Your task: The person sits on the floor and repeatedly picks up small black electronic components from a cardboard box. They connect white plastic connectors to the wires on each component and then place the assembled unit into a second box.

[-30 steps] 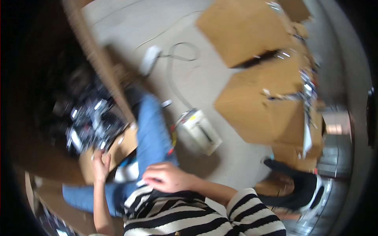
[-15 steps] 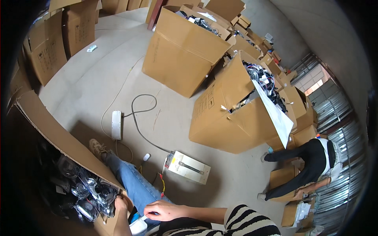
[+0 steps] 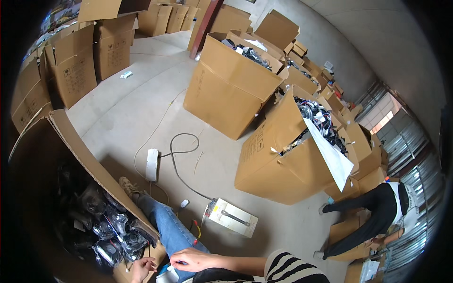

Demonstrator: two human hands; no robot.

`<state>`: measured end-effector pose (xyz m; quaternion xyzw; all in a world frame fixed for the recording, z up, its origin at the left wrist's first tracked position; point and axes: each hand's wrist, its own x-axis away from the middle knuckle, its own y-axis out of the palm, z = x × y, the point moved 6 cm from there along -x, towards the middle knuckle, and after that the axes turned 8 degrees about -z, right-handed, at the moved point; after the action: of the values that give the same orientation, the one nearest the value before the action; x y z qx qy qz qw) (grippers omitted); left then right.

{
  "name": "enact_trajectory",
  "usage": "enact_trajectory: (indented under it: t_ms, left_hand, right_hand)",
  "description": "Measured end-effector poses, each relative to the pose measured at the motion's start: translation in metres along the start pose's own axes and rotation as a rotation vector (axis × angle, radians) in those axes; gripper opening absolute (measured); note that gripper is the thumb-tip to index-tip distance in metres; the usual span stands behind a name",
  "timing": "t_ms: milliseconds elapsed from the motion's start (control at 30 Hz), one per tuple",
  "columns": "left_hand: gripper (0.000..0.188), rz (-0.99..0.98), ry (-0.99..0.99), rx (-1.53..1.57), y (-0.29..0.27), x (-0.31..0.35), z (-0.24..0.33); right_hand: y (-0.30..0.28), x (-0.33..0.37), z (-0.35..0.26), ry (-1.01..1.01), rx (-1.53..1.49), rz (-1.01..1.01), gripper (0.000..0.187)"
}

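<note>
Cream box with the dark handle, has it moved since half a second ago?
No, the cream box keeps its place relative to the carton with the white sheet; only the view shifted.

A: How do the black rounded parts in clear plastic wrap (image 3: 111, 231) look?
B: Glossy, crinkled. The tall brown cardboard box (image 3: 80, 141) is matt, rough-edged.
A: And the cream rectangular unit with a black handle (image 3: 242, 228)?
B: Smooth, like painted metal. The faded blue denim trouser leg (image 3: 165, 221) is matt cloth; the silver ribbed wall (image 3: 415, 177), shiny metal.
</note>
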<state>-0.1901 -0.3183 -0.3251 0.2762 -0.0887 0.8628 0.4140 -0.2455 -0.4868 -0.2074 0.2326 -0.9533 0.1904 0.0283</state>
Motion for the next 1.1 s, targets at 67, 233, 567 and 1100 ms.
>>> enact_trajectory:
  t_ms: [67,233,567,1100]
  left_hand:
    - [0.016,-0.151,0.135,0.223,0.005,0.009,-0.003]
    - [0.022,-0.166,0.307,0.097,0.009,0.045,0.047]
    - [0.036,0.353,0.419,-1.161,0.011,0.122,0.130]
    - [0.017,0.032,0.281,-0.172,0.026,0.106,0.039]
  right_hand:
    - [0.007,0.003,0.000,0.012,0.015,-0.027,0.009]
    - [0.021,0.001,-0.010,-0.022,0.018,-0.040,0.010]
    - [0.036,-0.001,-0.022,-0.008,0.056,-0.080,0.012]
    - [0.017,0.010,-0.065,-0.081,-0.202,-0.146,0.010]
